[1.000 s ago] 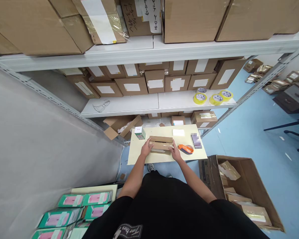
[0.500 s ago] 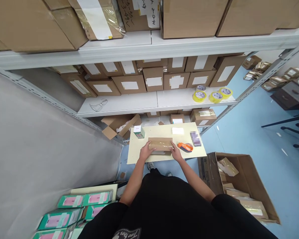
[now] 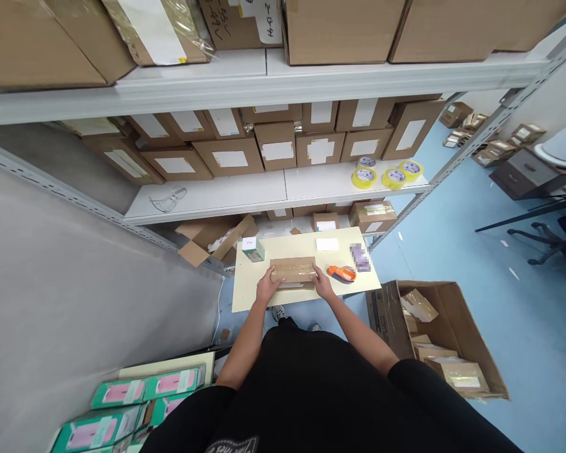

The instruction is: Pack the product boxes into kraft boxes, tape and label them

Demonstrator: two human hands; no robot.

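Observation:
A brown cardboard box [image 3: 292,269] with clear tape across its top is at the front of the pale yellow table [image 3: 248,292]. My left hand [image 3: 267,286] grips its left end, and my right hand [image 3: 321,281] holds the right end, fingers closed against the cardboard. Just right of that hand lies an orange tape dispenser [image 3: 341,274]. A small green and white box [image 3: 253,249] stands at the table's back left. White paper [image 3: 327,244] lies behind the cardboard box, and a blurred purple item [image 3: 360,257] is at the right.
Shelving with many cartons rises beyond the table; tape rolls [image 3: 363,177] and glasses [image 3: 168,200] sit on its middle shelf [image 3: 245,190]. An open carton [image 3: 481,343] holding several parcels stands on the floor at right. Green and pink boxes [image 3: 122,392] are stacked at lower left.
The whole view has shifted, so the table and shelves appear further left. Both hands keep their hold on the cardboard box, which stays in about the same place on the table.

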